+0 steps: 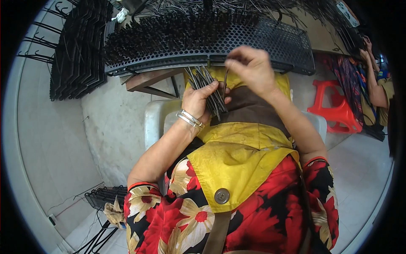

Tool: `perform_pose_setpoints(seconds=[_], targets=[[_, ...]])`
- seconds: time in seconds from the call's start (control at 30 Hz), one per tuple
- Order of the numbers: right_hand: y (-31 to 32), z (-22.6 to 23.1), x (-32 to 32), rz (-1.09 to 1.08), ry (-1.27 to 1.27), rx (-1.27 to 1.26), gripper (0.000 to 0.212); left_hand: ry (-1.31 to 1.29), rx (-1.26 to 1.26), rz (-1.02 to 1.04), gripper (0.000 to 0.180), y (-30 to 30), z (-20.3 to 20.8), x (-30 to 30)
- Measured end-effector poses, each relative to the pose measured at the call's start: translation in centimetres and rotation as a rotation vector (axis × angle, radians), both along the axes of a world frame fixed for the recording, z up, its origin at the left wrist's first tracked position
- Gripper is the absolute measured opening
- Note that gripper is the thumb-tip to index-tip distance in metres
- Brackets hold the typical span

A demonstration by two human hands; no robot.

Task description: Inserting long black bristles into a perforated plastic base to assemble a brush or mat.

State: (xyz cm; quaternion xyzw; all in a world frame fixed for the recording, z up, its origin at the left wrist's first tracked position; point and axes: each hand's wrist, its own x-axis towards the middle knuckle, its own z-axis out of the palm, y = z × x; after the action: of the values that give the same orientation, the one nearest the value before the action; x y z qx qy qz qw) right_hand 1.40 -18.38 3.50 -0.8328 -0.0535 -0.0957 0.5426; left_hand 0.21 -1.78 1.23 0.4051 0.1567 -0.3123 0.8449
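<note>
My left hand point(198, 99) is closed round a loose bundle of thin dark metal rods point(215, 103) over my lap, their ends fanning out past the thumb. Slightly blurred, my right hand point(253, 70) is raised beside the bundle with thumb and forefinger pinched together. Between those fingertips and the left hand's fingers runs a single thin dark rod point(225, 80). Just beyond both hands lies a black perforated metal tray point(292, 44). Small dark upright pieces point(169, 36) stand packed on its left and middle; bare holes show at its right.
Stacked black racks with hooks point(78, 51) stand at the left. A red plastic stool point(334, 108) is on the right, near another person's arm point(374, 80). More loose rods point(292, 10) lie behind the tray. A wooden support point(154, 80) sits under it.
</note>
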Motion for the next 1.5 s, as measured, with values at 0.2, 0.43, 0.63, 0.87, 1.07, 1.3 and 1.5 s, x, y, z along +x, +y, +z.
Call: perform_pose_setpoints(seconds=[0.2,0.43,0.63,0.87,1.07,1.3,1.5], targets=[[-2.1,1.9,4.5,-0.387,-0.582,-0.079,0.011,0.072,0.016,-0.041,0.013,-0.4,-0.3,-0.5],[-1.2,0.9,7.4,-0.384,-0.933,-0.242,0.009,0.056,-0.022,-0.078,0.018,-0.3,-0.3,-0.5],[-1.3,0.3,8.2,-0.197,-0.988,-0.443,0.011,0.063,0.046,-0.058,0.016,-0.1,0.0,-0.3],[-1.3,-0.3,7.6,-0.075,-0.749,-0.564,0.014,0.084,0.082,-0.066,0.014,-0.4,-0.4,-0.7],[-1.7,-0.5,5.9,-0.115,-0.468,-0.650,0.021,0.099,0.040,-0.168,0.014,-1.1,-1.8,-2.5],[-0.8,0.0,-1.9,0.143,0.025,-0.311,0.025,0.039,0.009,-0.218,0.013,-0.9,-2.2,-3.1],[-0.6,-1.0,-4.7,0.058,0.361,0.191,0.017,-0.005,-0.008,-0.248,0.013,-1.0,-1.5,-3.0]])
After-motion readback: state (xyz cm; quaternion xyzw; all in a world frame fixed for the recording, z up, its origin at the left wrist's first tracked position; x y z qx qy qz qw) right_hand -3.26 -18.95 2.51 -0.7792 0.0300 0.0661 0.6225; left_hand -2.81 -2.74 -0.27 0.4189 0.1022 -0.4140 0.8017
